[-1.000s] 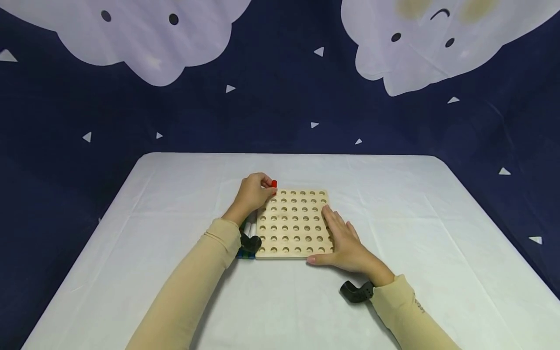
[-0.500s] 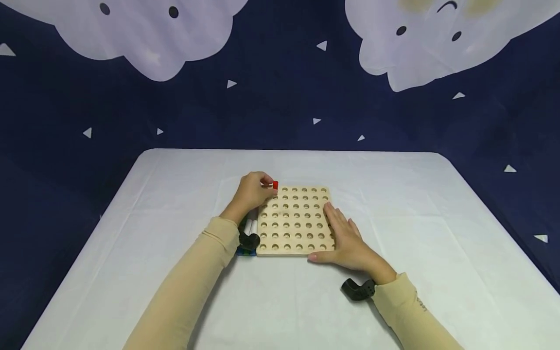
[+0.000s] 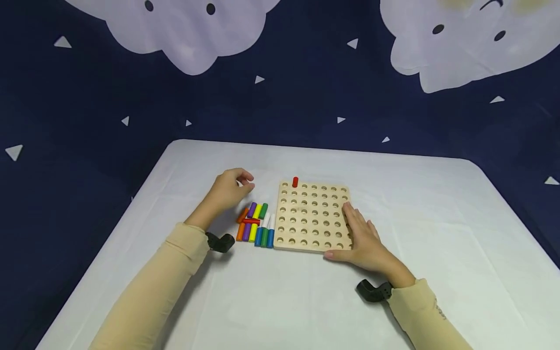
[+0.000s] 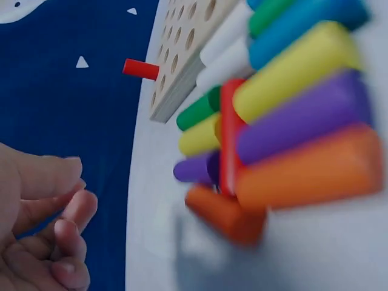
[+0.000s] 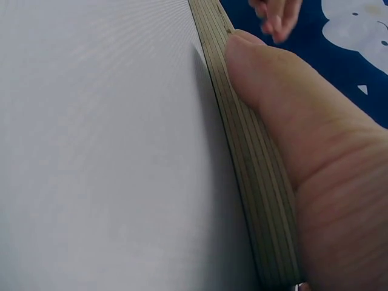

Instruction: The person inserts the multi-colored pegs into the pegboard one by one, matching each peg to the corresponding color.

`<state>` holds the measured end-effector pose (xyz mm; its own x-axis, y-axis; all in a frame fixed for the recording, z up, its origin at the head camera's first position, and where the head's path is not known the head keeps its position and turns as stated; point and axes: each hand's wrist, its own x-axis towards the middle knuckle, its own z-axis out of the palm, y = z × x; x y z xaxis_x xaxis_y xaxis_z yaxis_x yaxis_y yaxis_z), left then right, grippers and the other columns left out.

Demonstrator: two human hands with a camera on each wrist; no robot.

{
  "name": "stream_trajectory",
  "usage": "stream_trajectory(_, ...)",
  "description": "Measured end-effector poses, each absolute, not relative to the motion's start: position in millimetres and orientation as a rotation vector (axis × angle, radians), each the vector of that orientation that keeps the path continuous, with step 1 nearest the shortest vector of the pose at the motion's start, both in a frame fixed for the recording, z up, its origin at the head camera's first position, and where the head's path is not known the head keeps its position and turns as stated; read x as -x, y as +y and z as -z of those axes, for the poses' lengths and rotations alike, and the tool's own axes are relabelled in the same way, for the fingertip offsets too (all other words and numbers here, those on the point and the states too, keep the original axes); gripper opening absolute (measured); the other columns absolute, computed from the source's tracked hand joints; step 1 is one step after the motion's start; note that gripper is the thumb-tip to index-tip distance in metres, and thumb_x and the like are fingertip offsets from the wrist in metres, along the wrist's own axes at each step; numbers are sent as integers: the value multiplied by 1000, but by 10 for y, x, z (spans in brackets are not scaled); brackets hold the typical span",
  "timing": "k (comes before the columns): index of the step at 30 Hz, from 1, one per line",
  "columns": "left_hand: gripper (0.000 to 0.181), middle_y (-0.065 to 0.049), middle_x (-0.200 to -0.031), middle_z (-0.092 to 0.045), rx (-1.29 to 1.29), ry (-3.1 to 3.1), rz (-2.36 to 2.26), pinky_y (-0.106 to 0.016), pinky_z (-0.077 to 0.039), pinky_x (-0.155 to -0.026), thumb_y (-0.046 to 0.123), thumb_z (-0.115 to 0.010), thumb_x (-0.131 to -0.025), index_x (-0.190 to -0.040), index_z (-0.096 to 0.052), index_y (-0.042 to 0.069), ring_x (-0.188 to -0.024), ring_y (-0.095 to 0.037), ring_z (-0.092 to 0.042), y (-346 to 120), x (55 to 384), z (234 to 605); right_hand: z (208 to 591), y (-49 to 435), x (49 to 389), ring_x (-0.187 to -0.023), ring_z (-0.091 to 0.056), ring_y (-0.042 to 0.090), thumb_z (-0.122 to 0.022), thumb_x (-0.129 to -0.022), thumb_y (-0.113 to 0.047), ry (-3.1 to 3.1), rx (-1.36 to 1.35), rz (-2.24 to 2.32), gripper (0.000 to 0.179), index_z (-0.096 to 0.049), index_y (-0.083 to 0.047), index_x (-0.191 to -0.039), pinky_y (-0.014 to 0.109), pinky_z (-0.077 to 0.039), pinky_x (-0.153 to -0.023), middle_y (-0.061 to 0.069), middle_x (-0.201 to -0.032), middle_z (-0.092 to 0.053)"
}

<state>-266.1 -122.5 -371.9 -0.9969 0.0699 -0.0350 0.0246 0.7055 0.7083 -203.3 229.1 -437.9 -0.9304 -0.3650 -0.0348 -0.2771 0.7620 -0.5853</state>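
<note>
A red peg (image 3: 295, 182) stands upright in a hole of the far row of the wooden pegboard (image 3: 299, 211), second from the left. My left hand (image 3: 229, 189) hovers to the left of the board, fingers loosely bent with nothing between them; the left wrist view shows the thumb close to the fingertips. At the board's near right corner rests my right hand (image 3: 365, 240). Its fingers lie straight along the right side, and the thumb (image 5: 273, 79) presses against the layered front edge, as the right wrist view shows.
Against the board's left side lie loose pegs in two rough rows: orange (image 4: 309, 170), purple (image 4: 303, 115), yellow (image 4: 297, 70), green, blue and white ones. A red peg (image 4: 230, 136) lies crosswise among them. A white cloth covers the table (image 3: 262, 296).
My left hand has let go of the red peg, which now stands in the board, and has moved left, uncovering the loose pegs. The right hand keeps its place on the board.
</note>
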Motion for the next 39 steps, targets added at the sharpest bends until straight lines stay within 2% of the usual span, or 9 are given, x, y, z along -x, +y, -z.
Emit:
stream_trajectory(3,22,-8,-101,-62,-96,2862,-1120,-31,-43,-69,21,-63,-97,-114,-64,8,-86,-25,-51,-1304,2506,3729,4380,2323,2039,-155,4,36,-81,-68,-64,2806,498,898,135,5,-16,-160,62,6,-119,7,-168,5)
stream_trajectory(6,17,-6,-100,-64,-192,2856,-1022,-30,-45,-66,19,-64,-97,-111,-66,10,-82,-23,-52,-1326,2361,3765,4373,2351,2045,-155,3,35,-81,-68,-65,2811,485,892,136,6,-16,-160,62,6,-119,6,-168,5)
stream_trajectory(10,11,-5,-102,-68,-386,2873,-842,-35,-52,-78,14,-66,-96,-106,-69,10,-87,-22,-57,-1255,2241,3827,4365,2376,2050,-154,3,36,-81,-68,-64,2813,485,899,136,6,-15,-160,63,6,-119,7,-168,4)
stream_trajectory(13,10,-6,-103,-70,-548,2902,-732,-37,-54,-89,7,-66,-94,-103,-71,8,-92,-20,-59,-1191,2217,3873,4364,2385,2048,-154,3,38,-82,-69,-62,2811,488,918,135,6,-14,-160,63,6,-118,9,-168,4)
stream_trajectory(19,15,-5,-101,-68,-734,2894,-549,-36,-55,-86,1,-65,-93,-106,-68,8,-89,-18,-59,-1143,2234,3908,4399,2373,2054,-154,2,38,-82,-69,-62,2818,498,920,134,5,-13,-160,64,5,-118,10,-168,3)
stream_trajectory(26,23,-5,-106,-67,-679,2866,-393,-37,-54,-90,3,-69,-91,-112,-62,10,-91,-18,-58,-1095,2197,3867,4403,2342,2047,-154,2,39,-81,-69,-63,2809,508,929,134,4,-13,-160,63,6,-119,11,-168,3)
stream_trajectory(30,22,-5,-106,-67,-663,2858,-385,-37,-54,-92,3,-68,-92,-111,-61,10,-91,-18,-57,-1088,2155,3854,4403,2322,2042,-154,2,38,-82,-69,-61,2806,521,939,134,3,-12,-160,63,6,-119,10,-168,2)
stream_trajectory(34,18,-5,-103,-65,-642,2864,-433,-35,-54,-87,7,-67,-94,-111,-60,10,-89,-18,-56,-1122,2118,3847,4411,2309,2042,-154,1,39,-82,-69,-62,2806,524,930,134,3,-12,-160,63,5,-119,10,-168,2)
stream_trajectory(39,25,-9,-109,-63,-587,2860,-585,-38,-53,-91,10,-61,-98,-122,-59,8,-95,-20,-57,-1148,2172,3821,4422,2307,2044,-154,1,38,-81,-68,-64,2811,514,922,135,3,-12,-160,62,5,-119,10,-168,2)
